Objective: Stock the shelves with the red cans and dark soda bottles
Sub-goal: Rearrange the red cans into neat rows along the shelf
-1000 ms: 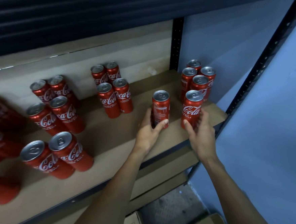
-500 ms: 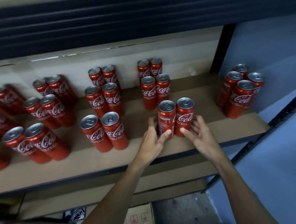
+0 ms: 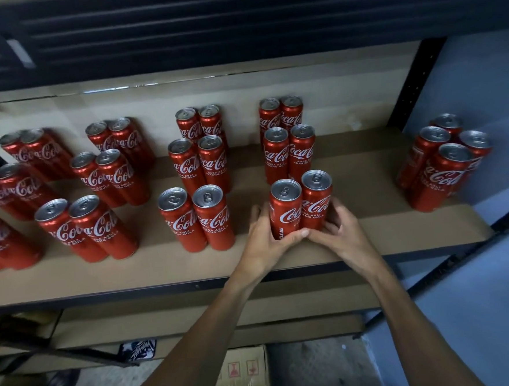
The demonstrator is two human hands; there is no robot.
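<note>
Two red cans [image 3: 287, 211] stand upright and touching, just right of centre in the frame, near the front edge of the shelf [image 3: 386, 238]. The left hand [image 3: 264, 243] curls round the can on the left, thumb across its lower front; the right hand [image 3: 345, 236] wraps its fingers round the base of the other. More cans [image 3: 197, 215] stand in pairs to the left and behind, with a cluster [image 3: 445, 167] near the right edge.
</note>
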